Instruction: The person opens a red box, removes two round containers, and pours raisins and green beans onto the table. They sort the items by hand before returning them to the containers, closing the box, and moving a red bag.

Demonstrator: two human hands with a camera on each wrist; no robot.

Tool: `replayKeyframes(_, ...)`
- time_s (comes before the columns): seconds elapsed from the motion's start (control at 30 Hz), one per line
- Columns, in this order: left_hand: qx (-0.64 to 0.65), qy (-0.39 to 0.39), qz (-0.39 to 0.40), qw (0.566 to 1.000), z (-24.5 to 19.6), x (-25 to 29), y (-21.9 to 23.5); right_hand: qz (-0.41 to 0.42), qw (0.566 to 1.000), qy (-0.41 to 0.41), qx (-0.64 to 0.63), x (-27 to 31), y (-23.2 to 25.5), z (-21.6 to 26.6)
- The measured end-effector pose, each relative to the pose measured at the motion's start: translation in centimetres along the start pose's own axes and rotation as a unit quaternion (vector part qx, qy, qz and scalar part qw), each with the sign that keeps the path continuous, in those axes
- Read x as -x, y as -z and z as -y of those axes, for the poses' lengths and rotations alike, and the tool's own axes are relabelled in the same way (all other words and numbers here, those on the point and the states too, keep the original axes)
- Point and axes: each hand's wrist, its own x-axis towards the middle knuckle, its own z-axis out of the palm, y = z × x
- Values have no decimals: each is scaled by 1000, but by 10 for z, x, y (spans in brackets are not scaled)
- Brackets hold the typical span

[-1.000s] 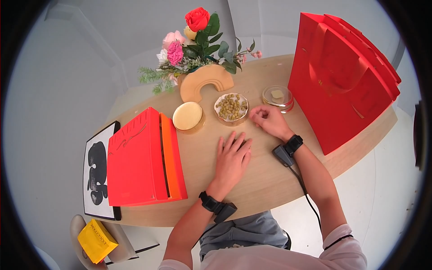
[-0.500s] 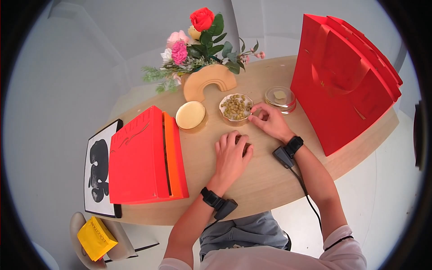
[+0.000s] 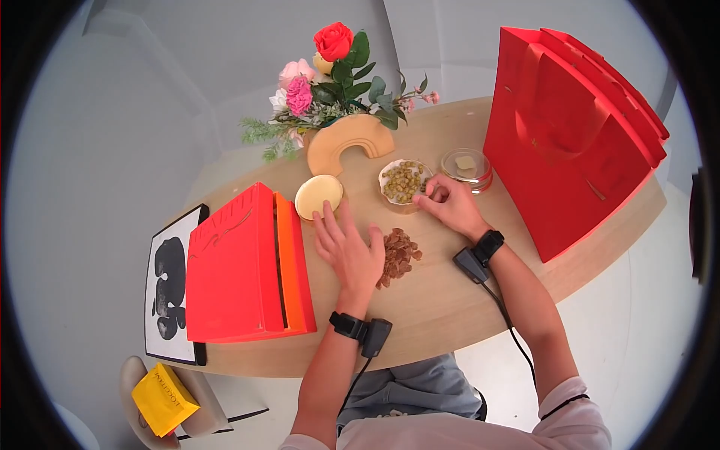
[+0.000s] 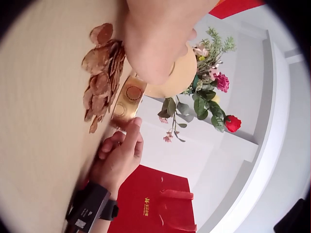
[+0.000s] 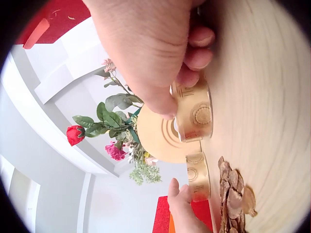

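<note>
My right hand (image 3: 452,208) pinches the rim of a round gold tin (image 5: 194,114). Inside that tin lie many small, round, olive-green pieces (image 3: 403,180) on a white lining. My left hand (image 3: 346,251) reaches forward with fingers extended, its fingertips right at the near rim of a second gold tin (image 3: 319,193) with a smooth pale-gold interior. Beside the left thumb, a loose heap of thin, reddish-brown dried slices (image 3: 400,257) lies on the wooden table (image 3: 450,300). In the left wrist view the heap (image 4: 102,77) shows in front of the right hand.
Clear round containers (image 3: 466,166) stand behind the right hand, near tall red paper bags (image 3: 562,142). A red box (image 3: 232,270) overlaps a framed black-and-white picture (image 3: 169,289) at left. Behind the tins stands a wooden arch (image 3: 330,146) with flowers (image 3: 334,82).
My left hand has lifted off the brown slices and moved left and forward to the second tin, uncovering the heap. The right hand has taken the first tin's rim, and that tin has shifted slightly right.
</note>
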Motion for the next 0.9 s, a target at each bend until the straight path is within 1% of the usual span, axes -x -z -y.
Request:
replayKeyframes(0.07,4,14,14,1000,11,-1,-9,-4,1000,-4,-3,0,1,0)
replayKeyframes(0.1,9,28,28,999,12,-4,-8,-13,1000,-4,0,1,1,1)
replayKeyframes(0.23,48,37,57,997,10,-4,-1,-43,999,-6,25,0,2,0)
replayKeyframes(0.33,78,22,71,994,12,-2,1,-49,999,2,11,1,2,-1)
replayKeyframes(0.4,165,-34,74,983,18,-2,2,-50,999,-3,10,0,3,0)
replayKeyframes(0.43,165,-34,75,983,21,-2,3,-50,999,-7,9,0,3,1)
replayKeyframes(0.5,219,-77,100,967,26,-2,6,-48,999,-11,7,0,3,1)
replayKeyframes(0.53,220,-77,100,967,27,-2,7,-47,999,-15,4,0,3,1)
replayKeyframes(0.6,275,-82,89,954,25,-2,11,-44,999,-19,-3,-1,3,-3)
replayKeyframes(0.67,256,-93,86,958,20,2,23,-42,999,-22,-9,-1,3,-3)
replayKeyframes(0.73,238,-107,83,962,17,6,27,-47,999,-7,-15,0,2,0)
replayKeyframes(0.77,275,-81,90,954,17,8,27,-48,999,-7,-16,2,1,3)
replayKeyframes(0.8,311,-55,97,944,19,10,26,-33,999,13,-13,5,-1,7)
replayKeyframes(0.83,310,-56,97,944,23,10,24,-20,999,33,-10,9,-3,11)
replayKeyframes(0.87,359,-18,80,930,29,9,20,-21,999,34,-10,15,-6,17)
replayKeyframes(0.9,406,21,61,912,34,8,17,28,998,51,-3,21,-9,25)
